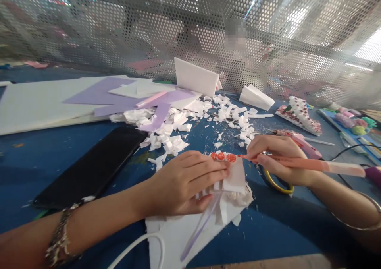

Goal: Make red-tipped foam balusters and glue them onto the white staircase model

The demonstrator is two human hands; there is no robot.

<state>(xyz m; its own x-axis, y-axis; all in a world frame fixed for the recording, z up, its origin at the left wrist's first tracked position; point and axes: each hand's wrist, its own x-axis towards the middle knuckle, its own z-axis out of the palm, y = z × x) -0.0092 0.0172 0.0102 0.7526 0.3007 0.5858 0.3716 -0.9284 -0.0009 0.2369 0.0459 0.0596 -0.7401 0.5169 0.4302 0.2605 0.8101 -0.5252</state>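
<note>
My left hand [190, 179] lies over a small white paper-and-foam model [235, 179], fingers across its top and thumb below, holding it in place. Red coloured circles [231, 157] run in a row along the model's far edge. Between the fingers and thumb of my right hand [279, 157] is an orange-red marker pen [309, 163], its tip at the right end of that row. Under the model is a white foam sheet [169, 237] with a thin purple strip [199, 233] on it. My left palm hides part of the model.
White scraps [175, 144] litter the blue table behind my hands. A black phone [92, 167] lies left, beside purple sheets [101, 90] and white boards. To the right are a roll of yellow tape [278, 184], a pink glue gun [308, 146] and a decorated white piece [299, 116]. Perforated metal stands behind.
</note>
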